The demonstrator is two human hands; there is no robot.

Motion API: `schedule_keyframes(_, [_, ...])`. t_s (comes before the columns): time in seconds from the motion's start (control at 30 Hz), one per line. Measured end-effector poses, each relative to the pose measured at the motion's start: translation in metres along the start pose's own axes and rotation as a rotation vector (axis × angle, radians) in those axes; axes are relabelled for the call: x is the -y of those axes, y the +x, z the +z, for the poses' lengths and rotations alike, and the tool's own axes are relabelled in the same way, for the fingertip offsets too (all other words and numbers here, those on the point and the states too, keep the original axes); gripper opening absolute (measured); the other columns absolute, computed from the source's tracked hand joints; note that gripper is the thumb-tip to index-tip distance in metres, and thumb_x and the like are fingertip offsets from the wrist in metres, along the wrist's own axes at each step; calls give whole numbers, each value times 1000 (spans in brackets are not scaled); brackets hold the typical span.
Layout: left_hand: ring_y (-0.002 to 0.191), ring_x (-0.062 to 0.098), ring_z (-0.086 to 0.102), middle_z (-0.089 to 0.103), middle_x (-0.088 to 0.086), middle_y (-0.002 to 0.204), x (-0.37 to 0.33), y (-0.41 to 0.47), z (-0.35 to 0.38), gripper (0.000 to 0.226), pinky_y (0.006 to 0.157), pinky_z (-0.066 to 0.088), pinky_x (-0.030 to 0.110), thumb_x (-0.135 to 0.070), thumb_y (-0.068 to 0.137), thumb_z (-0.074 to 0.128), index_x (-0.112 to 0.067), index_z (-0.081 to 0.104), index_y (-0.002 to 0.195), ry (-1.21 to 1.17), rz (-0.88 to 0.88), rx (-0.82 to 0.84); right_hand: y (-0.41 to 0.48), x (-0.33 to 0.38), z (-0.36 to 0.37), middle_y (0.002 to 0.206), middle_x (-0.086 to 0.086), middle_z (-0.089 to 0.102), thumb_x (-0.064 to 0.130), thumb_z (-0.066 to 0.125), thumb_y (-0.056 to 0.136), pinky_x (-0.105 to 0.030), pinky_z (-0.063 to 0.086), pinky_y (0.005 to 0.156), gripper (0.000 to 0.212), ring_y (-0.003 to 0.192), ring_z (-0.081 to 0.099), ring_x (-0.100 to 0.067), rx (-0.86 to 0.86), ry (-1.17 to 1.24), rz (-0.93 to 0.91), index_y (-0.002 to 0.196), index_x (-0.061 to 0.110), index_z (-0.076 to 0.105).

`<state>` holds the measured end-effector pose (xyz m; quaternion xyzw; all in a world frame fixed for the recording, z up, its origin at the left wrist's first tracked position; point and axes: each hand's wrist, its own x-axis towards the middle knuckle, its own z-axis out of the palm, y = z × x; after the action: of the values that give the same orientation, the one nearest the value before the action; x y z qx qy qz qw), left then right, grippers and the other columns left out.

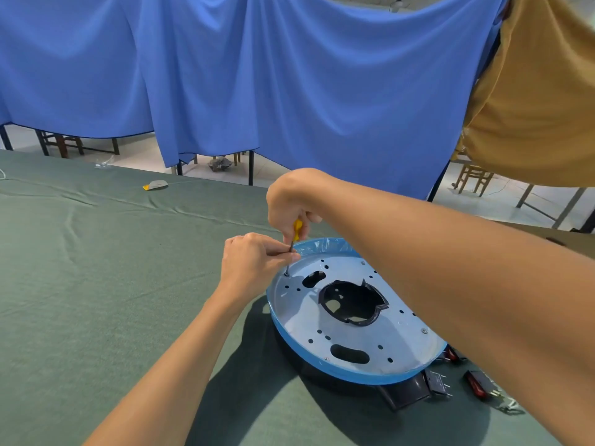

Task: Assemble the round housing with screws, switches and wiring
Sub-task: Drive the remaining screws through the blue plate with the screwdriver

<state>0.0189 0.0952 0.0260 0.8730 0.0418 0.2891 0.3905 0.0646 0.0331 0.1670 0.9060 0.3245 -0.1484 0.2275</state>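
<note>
1. Nearest, at the lower right on the green table cloth [96, 300], lie loose switches [476, 385] with red rockers and metal prongs; one black-bodied switch [438, 383] lies just beside the housing's rim.
2. The round housing [402, 336] rests on the cloth right of centre; its pale, perforated plate faces up, edged by a blue film rim [322, 365]; a large ragged opening in the middle shows black plastic below, with an oblong slot on either side; a screw head [424, 330] sits near the right edge.
3. The left hand [254, 262] pinches the metal shaft of a screwdriver [297, 228] between its fingertips, at the plate's far-left edge.
4. The right hand [289, 201] is curled round the yellow handle from above, holding the tool nearly upright; its tip meets a hole in the plate; whether a screw sits under it is too small to tell.
5. Farther back on the cloth lies a small yellow-and-grey object [155, 185].
6. Beyond the table hang a blue curtain [289, 75] and a tan curtain [541, 107]; wooden chair legs [473, 178] show beneath.
</note>
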Motion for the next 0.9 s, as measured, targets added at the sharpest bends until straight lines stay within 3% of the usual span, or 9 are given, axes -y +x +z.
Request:
schedule_keyframes(0.1, [84,15,67,75,-8,77,-1,0,-1,5,92,46,46,-30,76,81,-27,80,80,2,16,-5,-5,-1,0,68,4,64,22,57,97,-21,43,52,21,50,53,-10,-31,29,-6,79,11,60])
schedule_keyframes(0.17, [86,14,68,76,-9,79,0,1,-2,5,93,46,46,-30,76,81,-27,81,80,6,20,-2,-10,-2,3,56,8,64,24,58,96,-20,41,45,25,40,53,-6,-71,-19,-38,74,13,55])
schedule_keyframes(0.23, [87,15,68,76,-7,80,1,1,-2,6,93,46,46,-30,76,81,-25,81,79,12,22,4,-18,-3,7,54,9,62,31,67,89,-21,40,43,29,47,55,-9,-180,-147,-80,70,18,49])
schedule_keyframes(0.3, [91,14,68,76,-8,83,2,1,-3,6,96,45,45,-31,76,81,-26,81,80,10,24,8,-27,-6,11,66,5,50,32,75,80,-25,36,48,41,56,49,-17,-361,-322,-146,64,24,38])
schedule_keyframes(0.4, [93,14,68,76,-9,84,2,2,-4,7,97,45,45,-32,77,80,-26,81,81,25,37,13,-36,-12,14,64,2,32,14,64,85,-25,30,48,47,50,35,-17,-499,-496,-327,58,21,27])
schedule_keyframes(0.5, [91,14,68,76,-11,83,3,2,-3,5,97,45,46,-32,77,80,-28,80,81,20,37,17,-35,-15,17,63,0,31,9,57,89,-24,30,46,46,49,33,-16,-487,-492,-389,57,20,26])
schedule_keyframes(0.67, [91,15,68,76,-9,84,2,1,-4,7,96,44,46,-32,78,80,-27,80,83,33,50,6,-24,-12,13,56,-1,35,12,60,85,-27,29,45,43,50,33,-15,-413,-312,-340,55,18,30])
schedule_keyframes(0.8, [87,15,69,76,-7,81,1,1,-1,9,93,45,44,-35,79,78,-29,80,85,8,25,38,-11,-14,12,56,4,60,23,64,88,-24,37,45,31,55,55,-13,-259,-180,-182,62,14,53])
schedule_keyframes(0.9, [85,16,69,77,-6,82,0,3,0,11,90,47,42,-34,79,78,-26,80,86,14,24,72,-10,-27,13,67,5,69,28,61,92,-21,39,46,25,53,52,-14,-141,59,-63,72,14,64])
